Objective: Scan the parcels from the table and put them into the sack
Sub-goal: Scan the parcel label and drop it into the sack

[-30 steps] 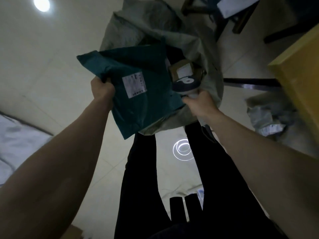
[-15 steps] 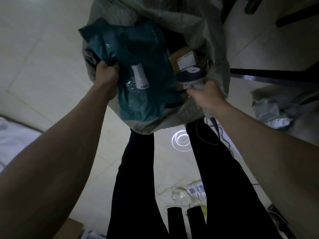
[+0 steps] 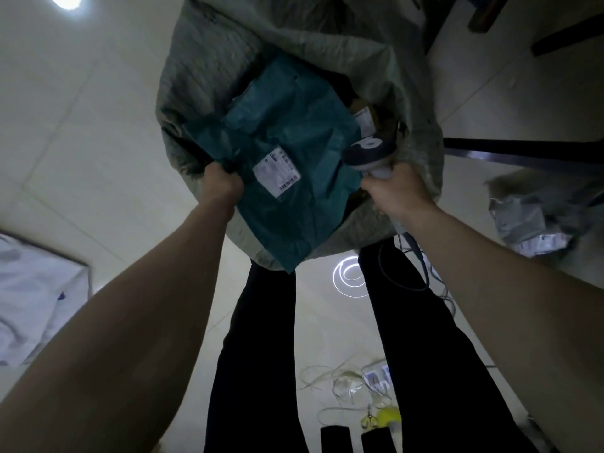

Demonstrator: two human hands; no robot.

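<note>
A person's left hand is gripping the edge of a teal parcel, now lying flatter across the mouth of the grey sack, its white label turned face up where half a second ago it was folded and crumpled. The right hand is clutching a handheld scanner beside a cardboard box inside the sack, just as before.

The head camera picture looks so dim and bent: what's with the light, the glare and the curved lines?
Head view: dim room, colours murky; a ceiling light glares off the glossy floor at top left, and a ring-shaped reflection shines between the legs. Wide-angle lens bows the tile lines and stretches both forearms. The teal parcel and its label stay fairly sharp; the label text is unreadable.
</note>
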